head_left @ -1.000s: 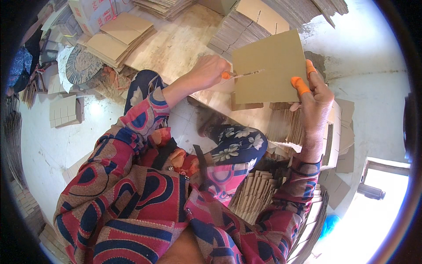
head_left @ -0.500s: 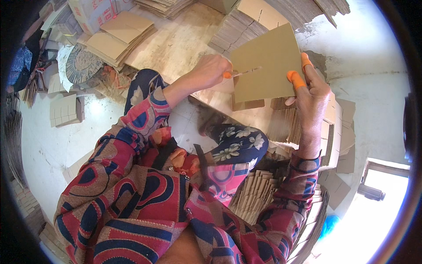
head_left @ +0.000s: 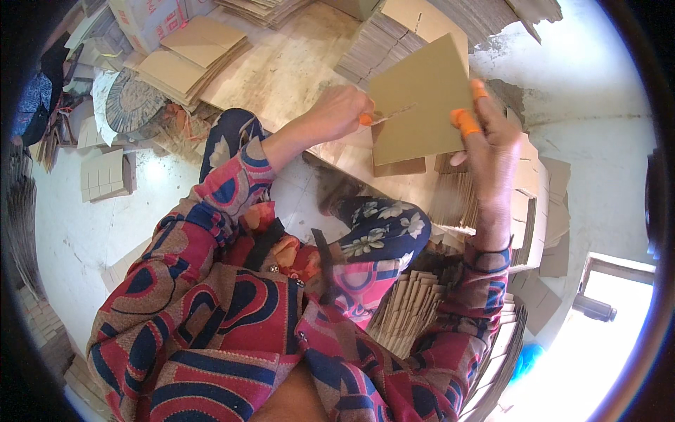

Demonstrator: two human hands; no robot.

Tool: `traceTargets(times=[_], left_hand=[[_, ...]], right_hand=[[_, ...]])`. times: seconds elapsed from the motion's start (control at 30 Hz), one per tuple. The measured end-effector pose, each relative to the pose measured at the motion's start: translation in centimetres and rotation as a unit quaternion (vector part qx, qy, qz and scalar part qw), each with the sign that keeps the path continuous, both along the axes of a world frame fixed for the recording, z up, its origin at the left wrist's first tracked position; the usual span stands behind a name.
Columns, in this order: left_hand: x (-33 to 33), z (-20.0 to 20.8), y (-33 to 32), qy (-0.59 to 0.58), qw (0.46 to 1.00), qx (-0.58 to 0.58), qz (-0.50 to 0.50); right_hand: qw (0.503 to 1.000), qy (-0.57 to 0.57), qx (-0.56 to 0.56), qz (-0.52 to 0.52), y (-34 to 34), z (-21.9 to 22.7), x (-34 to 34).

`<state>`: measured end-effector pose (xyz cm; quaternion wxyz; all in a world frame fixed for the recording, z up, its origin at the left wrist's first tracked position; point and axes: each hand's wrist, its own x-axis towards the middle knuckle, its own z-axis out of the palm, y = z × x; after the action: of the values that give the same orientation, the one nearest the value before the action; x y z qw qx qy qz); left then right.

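While my left hand point(head_left: 341, 114) was at twelve o'clock from the middle of my view, its fingers were folded together into a loose fist, the orange finger cot point(head_left: 365, 119) close against the left edge of a brown cardboard sheet point(head_left: 415, 81). I could not tell whether those fingertips pinched anything thin there. The sheet was at one o'clock, slanted above the wooden tabletop point(head_left: 281, 60), with a narrow slit running inward from its left edge.

My right hand point(head_left: 496, 141), at two o'clock and slightly blurred, was partly open, fingers spread and a little bent. Of its two orange-capped fingers, one reached over the sheet's right edge and the other lay just beside that edge, with my thumb lower down. Whether the hand was clamped on the sheet, I could not tell.

A smaller cardboard piece point(head_left: 399, 168) showed below the sheet's lower edge. Beyond the sheet, between twelve and one o'clock, rose a slotted cardboard stack point(head_left: 351, 60). Upright cardboard pieces point(head_left: 452, 200) stood at three o'clock, slotted strips point(head_left: 408, 309) were packed at five, and a flat cardboard pile point(head_left: 193, 60) lay between ten and eleven.
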<state>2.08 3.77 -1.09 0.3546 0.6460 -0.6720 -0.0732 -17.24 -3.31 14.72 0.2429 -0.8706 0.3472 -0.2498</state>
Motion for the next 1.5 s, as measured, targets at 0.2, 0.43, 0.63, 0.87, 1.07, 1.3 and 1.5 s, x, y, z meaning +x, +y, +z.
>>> traceTargets(times=[0.2,0.43,0.63,0.87,1.07,1.3,1.5], left_hand=[[-0.2,-0.3,-0.3,0.008,1.000,-0.003,-0.008],[0.5,-0.3,-0.4,-0.010,1.000,0.022,0.002],[0.1,0.0,-0.6,-0.003,1.000,0.031,0.003],[0.2,0.1,-0.5,-0.013,1.000,0.022,0.005],[-0.1,0.2,-0.4,0.003,0.999,0.049,0.001],[-0.7,1.1,1.0,-0.039,0.999,-0.026,-0.003],[-1.8,0.5,-1.6,-0.177,0.982,-0.061,-0.016]], right_hand=[[0.998,0.003,-0.041,0.036,-0.8,-5.8,0.0],[0.995,0.021,0.100,0.014,0.7,-4.8,1.2],[0.994,0.076,0.015,0.076,0.1,-6.9,1.2],[0.974,0.119,-0.090,0.170,0.5,-9.4,0.7],[0.937,0.325,-0.080,0.101,2.5,-11.1,1.7],[0.958,0.131,-0.249,-0.057,0.8,-8.7,-0.7],[0.963,0.213,-0.166,0.005,-0.5,-9.8,-0.9]])
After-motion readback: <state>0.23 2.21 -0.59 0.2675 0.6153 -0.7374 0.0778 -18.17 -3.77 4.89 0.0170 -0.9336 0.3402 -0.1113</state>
